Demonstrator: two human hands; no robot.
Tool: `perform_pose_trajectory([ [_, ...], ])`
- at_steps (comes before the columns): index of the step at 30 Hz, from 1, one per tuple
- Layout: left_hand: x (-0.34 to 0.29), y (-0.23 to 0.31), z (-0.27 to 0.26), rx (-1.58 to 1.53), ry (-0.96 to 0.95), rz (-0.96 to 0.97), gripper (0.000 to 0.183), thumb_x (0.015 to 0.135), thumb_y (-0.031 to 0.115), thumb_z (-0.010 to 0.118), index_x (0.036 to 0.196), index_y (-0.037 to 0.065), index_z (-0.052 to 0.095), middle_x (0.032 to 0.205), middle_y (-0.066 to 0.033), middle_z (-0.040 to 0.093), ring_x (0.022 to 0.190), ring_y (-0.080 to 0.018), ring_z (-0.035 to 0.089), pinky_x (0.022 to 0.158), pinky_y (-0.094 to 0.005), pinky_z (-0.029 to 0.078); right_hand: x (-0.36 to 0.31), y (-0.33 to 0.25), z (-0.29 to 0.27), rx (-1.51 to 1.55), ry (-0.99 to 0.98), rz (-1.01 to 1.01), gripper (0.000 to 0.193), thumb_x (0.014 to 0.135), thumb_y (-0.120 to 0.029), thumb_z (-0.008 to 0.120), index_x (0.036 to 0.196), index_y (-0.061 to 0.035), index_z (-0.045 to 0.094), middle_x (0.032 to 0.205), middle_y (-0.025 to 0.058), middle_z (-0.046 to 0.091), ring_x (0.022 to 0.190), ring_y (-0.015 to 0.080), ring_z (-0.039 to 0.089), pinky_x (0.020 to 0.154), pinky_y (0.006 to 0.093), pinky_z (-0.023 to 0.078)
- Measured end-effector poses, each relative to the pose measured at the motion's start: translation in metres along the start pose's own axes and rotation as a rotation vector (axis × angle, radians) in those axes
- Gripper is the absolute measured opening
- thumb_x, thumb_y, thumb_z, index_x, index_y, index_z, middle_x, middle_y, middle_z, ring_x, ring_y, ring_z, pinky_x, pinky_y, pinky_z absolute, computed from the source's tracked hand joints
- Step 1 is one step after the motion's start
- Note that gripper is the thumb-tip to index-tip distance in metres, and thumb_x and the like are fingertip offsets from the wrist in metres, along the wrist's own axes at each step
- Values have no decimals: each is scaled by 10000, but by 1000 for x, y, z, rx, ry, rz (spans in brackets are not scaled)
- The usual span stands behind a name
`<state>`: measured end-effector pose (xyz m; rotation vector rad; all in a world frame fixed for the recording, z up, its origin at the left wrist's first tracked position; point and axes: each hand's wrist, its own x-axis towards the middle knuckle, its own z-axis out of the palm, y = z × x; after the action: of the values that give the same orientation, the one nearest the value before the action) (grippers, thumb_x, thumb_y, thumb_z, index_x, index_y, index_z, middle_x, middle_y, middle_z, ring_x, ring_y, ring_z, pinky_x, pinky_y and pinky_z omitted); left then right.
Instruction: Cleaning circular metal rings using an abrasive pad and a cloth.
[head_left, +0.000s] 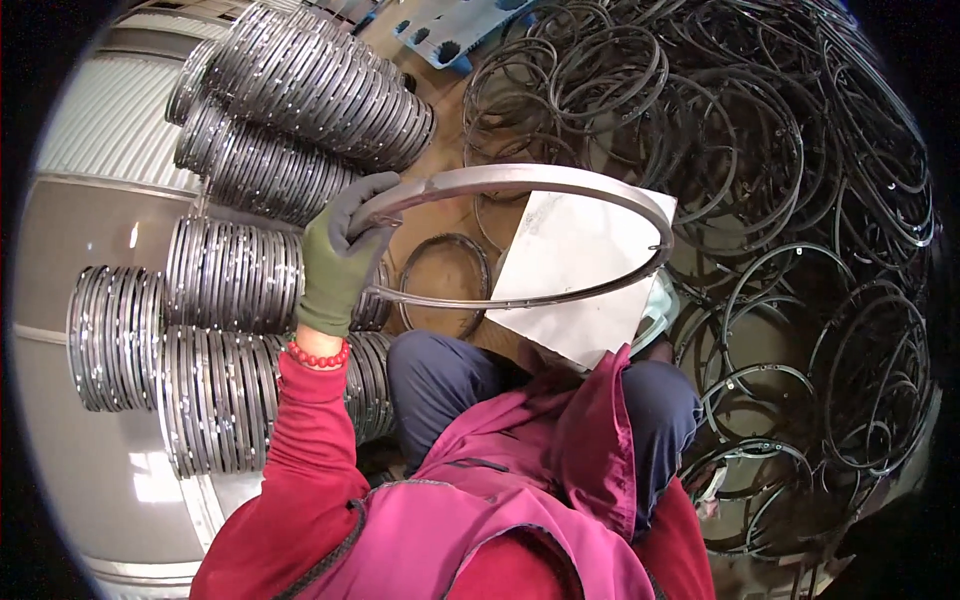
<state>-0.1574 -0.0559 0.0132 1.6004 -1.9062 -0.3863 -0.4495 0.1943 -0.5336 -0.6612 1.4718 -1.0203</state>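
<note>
A single metal ring (pixel 500 178) held aloft by one gloved hand. The left hand (pixel 345 250), in a green and grey glove, is closed about the ring's left side, the grip wrapped round the band; the right hand lies out of view, and the state of its grip cannot be told. The ring hangs tilted in front of the knees (pixel 440 365), its opening framing part of a white board (pixel 575 245); whether the two touch is unclear. To the left stand dense stacks of similar rings (pixel 235 275); to the right spreads a tangle of dark loops (pixel 745 130), with a blue pallet (pixel 440 35) at the top. The step in hand is judged to be the one-handed holding of the ring. Because only one side is visibly supported, the next move would seem to call for a firm grasp, a steady tilt and clearance between the far rim and the board.
</note>
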Motion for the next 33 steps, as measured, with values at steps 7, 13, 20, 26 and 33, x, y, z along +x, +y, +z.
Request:
perform_pose_trajectory([
  [7,1,0,4,-47,35,50,387,736,-19,641,1118,13,592,946,-88,661,845,-137,636,750,-253,492,-25,-3,-47,37,131,12,572,741,-180,684,1238,16,482,1146,140,584,988,247,568,901,318,422],
  [13,-15,5,7,94,83,202,407,686,47,703,1083,72,620,905,-117,662,788,-241,655,698,-302,496,-40,-38,-107,138,283,-81,600,725,-36,667,1273,12,428,1189,105,550,1004,228,551,919,319,414],
  [20,-38,13,2,194,103,303,392,705,134,710,1088,124,626,909,-104,657,771,-260,647,656,-323,496,-43,-249,-110,244,143,-390,310,965,-142,446,1220,19,518,1178,112,516,1041,184,531,866,290,457],
  [26,-60,15,-1,184,106,320,351,731,211,708,1064,134,629,929,-83,658,802,-274,641,649,-334,496,-73,-396,-40,601,11,-491,396,951,-194,424,1305,-18,443,1303,135,497,1153,251,509,1037,406,359],
  [33,-79,11,-4,137,95,279,348,731,260,711,1043,129,630,898,-92,659,774,-275,644,633,-355,503,-84,-444,17,855,-442,-581,399,953,-260,447,1279,-31,462,1277,131,516,1195,272,475,1038,451,342],
])
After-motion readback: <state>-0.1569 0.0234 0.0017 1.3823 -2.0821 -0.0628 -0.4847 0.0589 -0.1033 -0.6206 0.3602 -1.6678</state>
